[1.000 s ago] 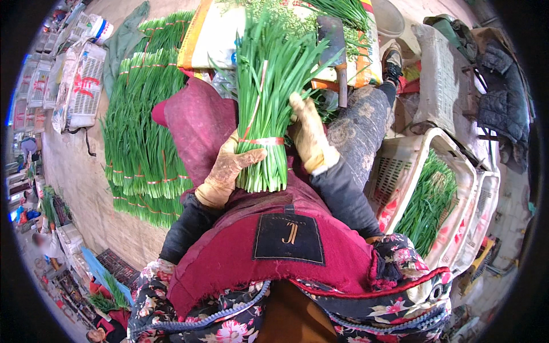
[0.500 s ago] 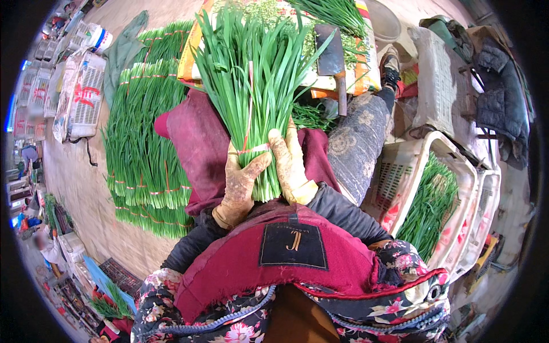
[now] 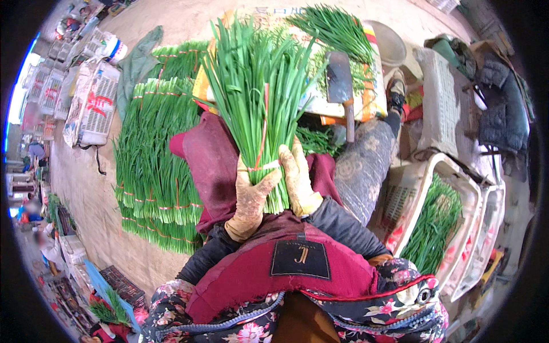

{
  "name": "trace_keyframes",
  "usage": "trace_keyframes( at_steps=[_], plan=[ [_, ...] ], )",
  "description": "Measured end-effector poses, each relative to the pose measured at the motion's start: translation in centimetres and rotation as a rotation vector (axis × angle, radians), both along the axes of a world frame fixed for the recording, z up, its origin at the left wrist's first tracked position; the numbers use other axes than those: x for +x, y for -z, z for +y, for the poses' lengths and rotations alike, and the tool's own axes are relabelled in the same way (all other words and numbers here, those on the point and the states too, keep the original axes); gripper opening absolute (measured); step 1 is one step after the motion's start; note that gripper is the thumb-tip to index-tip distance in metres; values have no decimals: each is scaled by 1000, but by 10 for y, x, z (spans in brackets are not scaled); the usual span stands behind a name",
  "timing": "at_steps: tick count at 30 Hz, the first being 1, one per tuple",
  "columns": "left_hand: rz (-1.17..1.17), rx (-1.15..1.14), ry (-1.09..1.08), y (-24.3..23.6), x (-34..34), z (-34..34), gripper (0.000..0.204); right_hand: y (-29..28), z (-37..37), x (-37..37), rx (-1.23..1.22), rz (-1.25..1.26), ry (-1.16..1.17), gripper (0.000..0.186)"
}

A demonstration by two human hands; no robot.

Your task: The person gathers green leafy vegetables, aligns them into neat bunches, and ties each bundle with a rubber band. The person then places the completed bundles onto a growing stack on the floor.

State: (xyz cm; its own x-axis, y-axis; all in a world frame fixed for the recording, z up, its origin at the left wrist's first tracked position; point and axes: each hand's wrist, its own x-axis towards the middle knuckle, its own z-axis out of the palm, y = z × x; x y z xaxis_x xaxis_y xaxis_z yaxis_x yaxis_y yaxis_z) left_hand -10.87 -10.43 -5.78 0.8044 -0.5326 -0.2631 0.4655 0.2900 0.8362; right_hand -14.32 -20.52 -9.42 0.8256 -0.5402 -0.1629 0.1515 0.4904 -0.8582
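The bunch of chives stands upright at the centre of the frame, leaves fanning toward the upper edge, cut ends pointing down at the lap. Compared with one second ago, the bunch has been brought closer to the body and raised more vertical, and both hands have drawn together at its base. A red band now circles the stems low down, with a loose red strand running up through the leaves; this suggests the tying step is at or near its end.

The left hand, in a soiled work glove, is closed around the stems at the band. The right hand, also gloved, is wrapped against the right side of the same stems, fingers curled.

At left of the frame, tied bundles lie in rows on the floor. A cleaver rests on a cutting board at upper centre-right, directly behind the bunch. A white basket with loose chives sits at right. A dark red apron covers the knees below the bunch.
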Motion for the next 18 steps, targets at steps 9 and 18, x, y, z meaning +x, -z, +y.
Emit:
trace_keyframes(
  at_steps=[9, 18],
  plan=[
    [-241, 59, 252, -25, 9, 22, 125, -36, -11, -11, -139, -35, 68, 65],
    [-391, -3, 177, -17, 11, 20, 121, -65, 8, -2, -280, -74, 149, 68]
  ],
)
